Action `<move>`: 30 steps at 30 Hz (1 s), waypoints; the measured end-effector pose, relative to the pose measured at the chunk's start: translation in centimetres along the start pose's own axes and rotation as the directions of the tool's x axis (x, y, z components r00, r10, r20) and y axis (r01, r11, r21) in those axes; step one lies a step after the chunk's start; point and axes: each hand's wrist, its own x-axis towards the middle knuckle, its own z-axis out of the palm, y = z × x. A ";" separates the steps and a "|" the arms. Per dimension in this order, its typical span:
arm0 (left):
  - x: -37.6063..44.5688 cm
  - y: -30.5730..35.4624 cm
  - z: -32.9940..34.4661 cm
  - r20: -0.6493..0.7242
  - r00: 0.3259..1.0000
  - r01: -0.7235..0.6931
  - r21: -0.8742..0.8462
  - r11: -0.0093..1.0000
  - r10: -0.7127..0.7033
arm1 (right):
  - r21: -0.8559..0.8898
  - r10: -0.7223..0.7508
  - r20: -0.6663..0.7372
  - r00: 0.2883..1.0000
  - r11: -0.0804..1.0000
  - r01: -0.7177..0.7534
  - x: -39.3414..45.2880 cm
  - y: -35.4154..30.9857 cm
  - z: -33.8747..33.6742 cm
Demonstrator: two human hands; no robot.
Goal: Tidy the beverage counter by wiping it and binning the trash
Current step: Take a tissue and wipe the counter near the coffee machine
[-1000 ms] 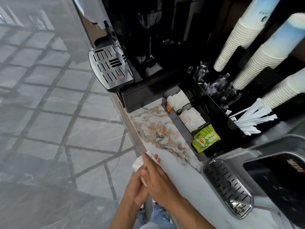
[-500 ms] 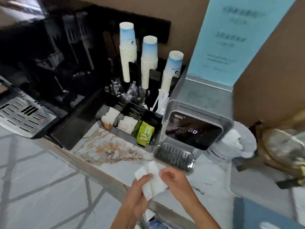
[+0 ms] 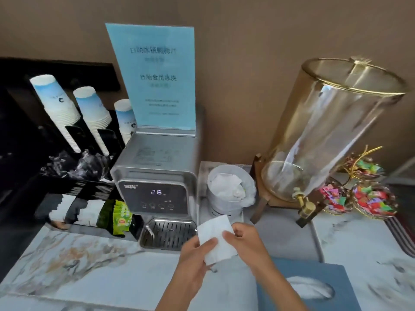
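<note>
The view has swung right since a moment ago: the black coffee machine is gone from sight, and a glass drink dispenser and dishes of bright sweets have come into view. The tissue, bunched between the hands a second ago, is now opened out flat.

The left hand pinches the tissue at its lower left edge, thumb on top, fingers curled beneath. The right hand pinches the right edge the same way. Neither is spread; both are closed on the paper and held above the marble worktop, not touching it. Directly behind the tissue stands a small lined bin, already holding crumpled white paper, beside the silver water dispenser with its drip tray.

If the tissue is headed for the bin, my worry is its lightness: let go too early, it could drift down onto the drip tray or slip between bin and dispenser. The bin's loose liner looks fairly full, so a careless drop might perch on top and slide off. If more wiping is meant, thin paper held only by its edges could tear or crumple once pressed down.

A blue tissue box lies near the front edge, and the cup stacks stand well off to the left.
</note>
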 end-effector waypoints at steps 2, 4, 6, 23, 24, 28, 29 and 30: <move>1.6 0.3 2.8 -0.079 0.997 0.002 -0.003 1.000 -0.002 | 0.002 -0.029 -0.025 0.999 1.000 0.029 1.5 -0.1 -2.6; 3.0 0.6 5.1 -0.144 0.990 -0.005 -0.020 1.000 0.002 | 0.021 -0.052 -0.025 0.998 0.998 0.052 3.2 -0.5 -4.7; 4.4 1.1 7.0 -0.187 0.982 -0.029 -0.042 0.999 0.021 | 0.023 -0.076 -0.014 0.997 0.997 0.076 5.0 -1.0 -6.3; 7.9 4.1 8.8 -0.424 0.901 -0.136 -0.086 0.987 0.087 | -0.410 -0.062 -0.186 0.981 0.912 -0.020 17.8 -4.6 -4.5; 7.9 4.0 8.7 -0.428 0.900 -0.127 -0.076 0.989 0.083 | -0.459 -0.040 -0.198 0.979 0.887 -0.057 17.9 -4.7 -4.2; 7.5 3.4 8.3 -0.440 0.896 -0.080 -0.021 0.997 0.063 | -0.603 0.005 -0.207 0.978 0.787 -0.132 17.8 -5.2 -3.7; 7.5 3.2 8.2 -0.430 0.902 -0.056 -0.011 0.998 0.046 | -0.615 0.011 -0.201 0.980 0.777 -0.135 17.7 -5.4 -3.6; 7.4 3.1 8.1 -0.425 0.904 -0.044 -0.003 0.999 0.039 | -0.619 0.012 -0.207 0.978 0.773 -0.140 17.8 -5.4 -3.6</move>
